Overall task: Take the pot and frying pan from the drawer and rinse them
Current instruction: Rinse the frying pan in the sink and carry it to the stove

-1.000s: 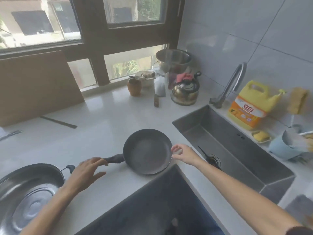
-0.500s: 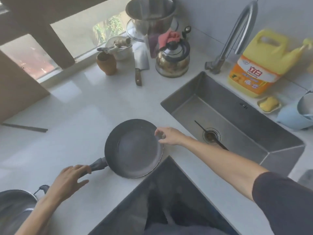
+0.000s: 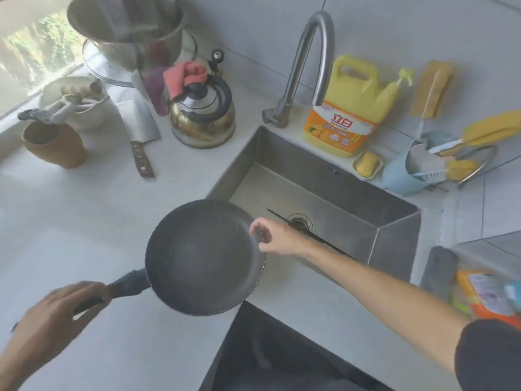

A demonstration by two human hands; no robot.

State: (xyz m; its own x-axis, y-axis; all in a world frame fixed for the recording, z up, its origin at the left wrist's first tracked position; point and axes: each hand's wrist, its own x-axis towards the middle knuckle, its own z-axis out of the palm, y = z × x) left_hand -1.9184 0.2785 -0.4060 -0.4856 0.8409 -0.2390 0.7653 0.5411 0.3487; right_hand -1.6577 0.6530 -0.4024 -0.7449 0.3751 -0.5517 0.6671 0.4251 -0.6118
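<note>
A dark frying pan (image 3: 204,256) is held at the sink's (image 3: 394,224) near-left corner: its handle is gripped by the left hand (image 3: 53,314) and its far rim is pinched by the right hand (image 3: 277,238). A faucet (image 3: 306,69), yellow detergent bottle (image 3: 349,108) and kettle (image 3: 203,114) are seen behind on the white counter (image 3: 84,215).

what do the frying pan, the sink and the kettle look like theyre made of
Frying pan: dark, matte, faintly speckled inside, so probably non-stick coated metal; its handle looks like black plastic.
Sink: brushed stainless steel by its dull grey sheen and sharp folded walls.
Kettle: polished metal with mirror-like reflections, tinged brown low down; its handle and knob look like black plastic.
</note>
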